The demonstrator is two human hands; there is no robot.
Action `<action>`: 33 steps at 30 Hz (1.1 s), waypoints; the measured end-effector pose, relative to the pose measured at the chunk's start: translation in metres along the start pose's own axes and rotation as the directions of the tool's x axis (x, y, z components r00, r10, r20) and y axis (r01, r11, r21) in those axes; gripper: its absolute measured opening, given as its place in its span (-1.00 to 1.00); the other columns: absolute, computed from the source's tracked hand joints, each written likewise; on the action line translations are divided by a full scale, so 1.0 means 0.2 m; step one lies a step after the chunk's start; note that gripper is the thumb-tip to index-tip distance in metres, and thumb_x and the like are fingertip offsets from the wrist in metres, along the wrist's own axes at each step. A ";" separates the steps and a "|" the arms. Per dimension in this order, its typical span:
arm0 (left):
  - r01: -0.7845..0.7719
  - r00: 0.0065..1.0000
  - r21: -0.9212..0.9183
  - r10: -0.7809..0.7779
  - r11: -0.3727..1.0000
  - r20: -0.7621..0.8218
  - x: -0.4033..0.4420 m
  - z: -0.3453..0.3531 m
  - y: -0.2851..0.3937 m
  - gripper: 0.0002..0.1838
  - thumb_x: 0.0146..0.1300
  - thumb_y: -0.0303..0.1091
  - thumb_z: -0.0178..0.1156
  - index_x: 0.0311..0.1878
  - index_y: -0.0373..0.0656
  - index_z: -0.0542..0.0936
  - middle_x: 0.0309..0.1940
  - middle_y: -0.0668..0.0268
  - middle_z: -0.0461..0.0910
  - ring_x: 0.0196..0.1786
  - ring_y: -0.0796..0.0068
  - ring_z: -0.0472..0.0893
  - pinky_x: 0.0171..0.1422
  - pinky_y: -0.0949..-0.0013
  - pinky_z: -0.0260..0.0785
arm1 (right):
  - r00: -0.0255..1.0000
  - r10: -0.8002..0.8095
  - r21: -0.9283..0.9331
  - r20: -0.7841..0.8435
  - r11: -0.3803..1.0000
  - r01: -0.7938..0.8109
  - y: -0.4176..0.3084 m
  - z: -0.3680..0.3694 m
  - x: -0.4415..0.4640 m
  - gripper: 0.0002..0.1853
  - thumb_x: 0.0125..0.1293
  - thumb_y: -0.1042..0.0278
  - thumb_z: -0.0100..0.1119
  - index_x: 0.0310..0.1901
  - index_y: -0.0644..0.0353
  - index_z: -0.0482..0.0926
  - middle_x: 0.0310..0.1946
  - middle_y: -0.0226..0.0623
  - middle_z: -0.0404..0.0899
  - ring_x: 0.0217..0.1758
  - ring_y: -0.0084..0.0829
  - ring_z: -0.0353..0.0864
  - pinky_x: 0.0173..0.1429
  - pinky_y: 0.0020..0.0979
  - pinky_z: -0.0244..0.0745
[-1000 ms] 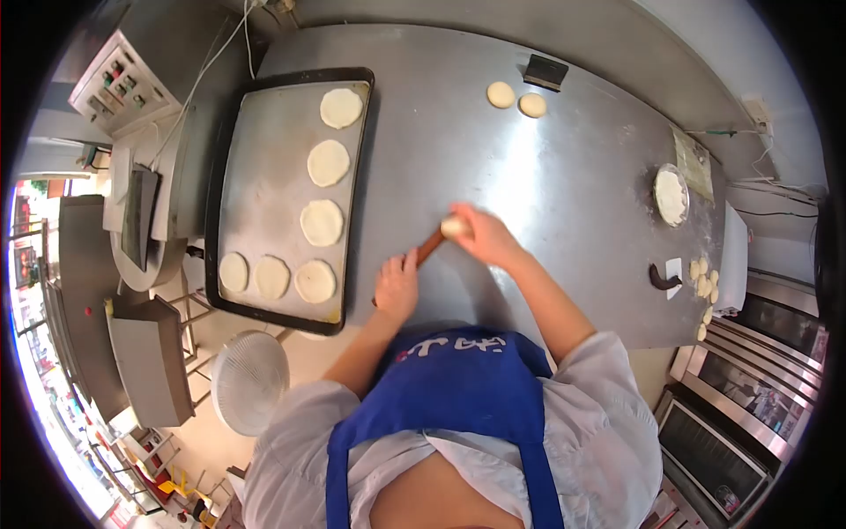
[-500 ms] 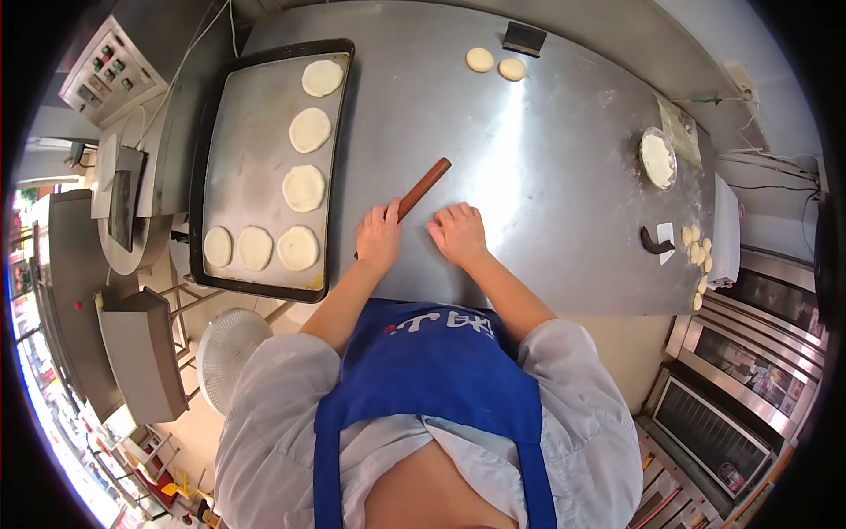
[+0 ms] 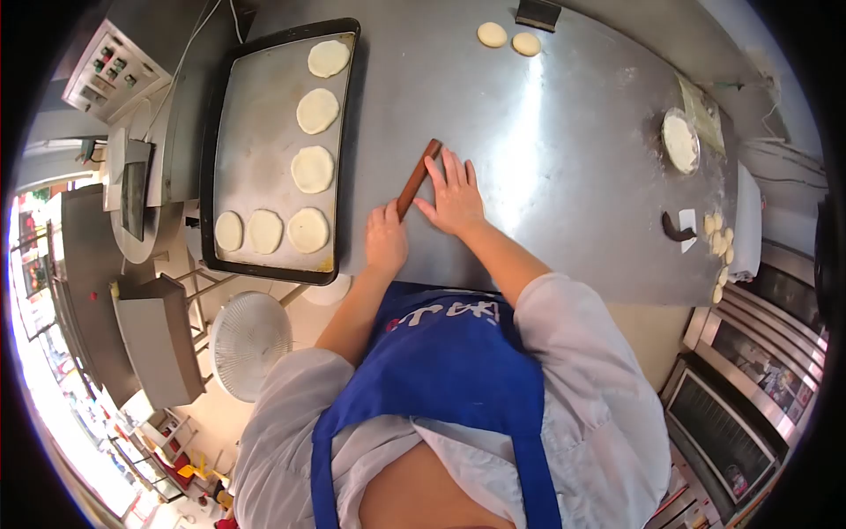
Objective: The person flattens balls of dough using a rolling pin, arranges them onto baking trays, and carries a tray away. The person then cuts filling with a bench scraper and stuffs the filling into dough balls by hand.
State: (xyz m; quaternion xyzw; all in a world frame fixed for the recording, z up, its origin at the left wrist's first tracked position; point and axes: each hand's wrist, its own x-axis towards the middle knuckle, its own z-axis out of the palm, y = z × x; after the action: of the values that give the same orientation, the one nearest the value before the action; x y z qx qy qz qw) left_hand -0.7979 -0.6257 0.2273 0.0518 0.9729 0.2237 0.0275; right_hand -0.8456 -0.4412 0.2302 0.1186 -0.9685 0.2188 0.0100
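A brown wooden rolling pin (image 3: 417,183) lies slanted over the steel table, its far end pointing up and to the right. My left hand (image 3: 386,238) is closed around its near end. Along the pin's right side, my right hand (image 3: 453,196) is open with fingers spread. One fingertip seems to touch the pin near its far end; whether it presses there I cannot tell. Left of my hands, a dark-rimmed baking tray (image 3: 208,189) carries several flat dough rounds (image 3: 312,169) along its right and near edges.
At the table's (image 3: 599,176) far side are two small dough rounds (image 3: 526,43) and a dark scraper (image 3: 538,15). On the right stand a bowl of white filling or flour (image 3: 680,141), a dark curved object (image 3: 677,227) and several small dough pieces (image 3: 718,240). A fan (image 3: 251,344) stands below left.
My right hand has moved up and spread its fingers beside the rolling pin. The pin, still in my left hand, has turned steeper. The whole view has shifted slightly.
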 end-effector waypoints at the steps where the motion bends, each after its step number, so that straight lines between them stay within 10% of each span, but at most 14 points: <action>1: -0.024 1.000 -0.032 0.024 0.999 0.008 0.01 0.03 0.01 -0.44 0.25 -0.40 0.27 0.34 -0.13 0.43 0.13 0.08 0.46 0.20 -0.01 0.47 0.26 0.04 0.40 | 0.998 -0.040 0.021 -0.052 0.999 0.041 0.01 0.00 0.00 -0.20 0.35 -0.16 0.16 0.51 0.04 0.17 0.55 0.08 -0.01 0.63 0.03 -0.08 0.64 0.09 -0.22; 5: -0.398 0.908 0.005 0.393 0.917 0.143 0.04 -0.04 0.14 -0.36 0.20 -0.35 0.32 0.36 -0.20 0.40 0.20 0.08 0.47 0.30 0.03 0.44 0.36 0.07 0.34 | 0.987 0.043 -0.037 -0.155 0.998 -0.049 0.13 -0.12 -0.22 -0.55 0.27 -0.06 0.25 0.07 0.05 0.59 0.41 -0.07 0.23 0.47 -0.08 0.21 0.53 0.20 -0.12; 7: -0.422 0.904 0.077 0.412 0.903 0.117 -0.01 0.00 0.18 -0.30 0.20 -0.28 0.33 0.39 -0.26 0.36 0.31 0.07 0.42 0.40 0.03 0.37 0.43 0.07 0.27 | 0.919 0.304 -0.023 -0.251 0.947 -0.320 0.22 -0.12 -0.42 -0.69 0.23 0.01 0.28 -0.18 0.05 0.61 0.14 -0.21 0.44 0.27 -0.16 0.35 0.44 0.22 -0.04; 10: -0.372 0.920 0.114 0.350 0.921 0.177 0.08 -0.02 0.25 -0.19 0.22 -0.13 0.31 0.46 -0.31 0.27 0.48 0.06 0.27 0.53 0.04 0.24 0.54 -0.01 0.12 | 0.944 0.315 -0.083 -0.098 0.943 -0.323 0.30 -0.12 -0.43 -0.70 0.22 0.02 0.28 -0.20 0.06 0.60 -0.08 -0.26 0.50 0.15 -0.18 0.39 0.41 0.19 0.03; 15: -0.316 0.948 0.289 0.313 0.903 0.058 0.48 0.03 0.21 -0.05 0.20 0.07 0.29 0.52 -0.30 0.20 0.56 0.07 0.17 0.61 0.05 0.09 0.60 -0.17 -0.07 | 0.915 0.068 -0.105 -0.397 0.987 -0.119 0.41 -0.18 0.08 -0.56 0.22 -0.04 0.29 -0.04 0.13 0.58 -0.02 -0.21 0.50 0.10 -0.15 0.42 0.35 0.03 0.20; 25: -0.625 0.775 0.190 0.571 0.757 0.272 -0.06 0.06 0.09 -0.03 0.10 0.17 0.37 0.48 -0.22 0.31 0.54 0.20 0.23 0.60 0.21 0.14 0.55 -0.03 0.03 | 0.995 -0.062 -0.050 -0.083 0.997 0.058 0.31 -0.15 -0.61 -0.24 0.19 0.01 0.30 0.38 0.19 0.37 0.43 -0.12 0.34 0.54 -0.15 0.21 0.48 0.11 0.07; 30: -0.413 0.879 0.287 0.461 0.864 -0.122 0.54 0.02 0.32 -0.48 0.31 -0.26 0.20 0.32 -0.19 0.47 0.35 0.11 0.46 0.40 0.04 0.43 0.42 0.02 0.28 | 0.960 0.104 -0.153 -0.260 0.977 -0.147 0.39 -0.17 0.04 -0.35 0.34 0.01 0.18 0.37 0.18 0.36 0.41 0.01 0.28 0.53 -0.07 0.18 0.52 0.16 0.06; 33: -0.446 0.890 0.026 0.441 0.895 0.112 0.55 0.22 0.30 -0.70 0.36 -0.30 0.15 0.10 -0.18 0.59 0.10 0.13 0.63 0.18 0.08 0.60 0.24 0.13 0.44 | 0.958 0.096 -0.122 -0.270 0.984 -0.133 0.40 -0.15 0.01 -0.37 0.33 0.03 0.20 0.37 0.13 0.39 0.43 0.00 0.29 0.52 -0.06 0.22 0.52 0.15 0.08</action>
State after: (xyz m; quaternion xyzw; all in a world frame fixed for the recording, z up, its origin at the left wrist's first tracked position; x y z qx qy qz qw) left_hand -0.8994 -0.5405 0.2118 0.2846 0.9380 0.1963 0.0246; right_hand -0.8671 -0.3592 0.2234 0.0312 -0.9767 0.1646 0.1339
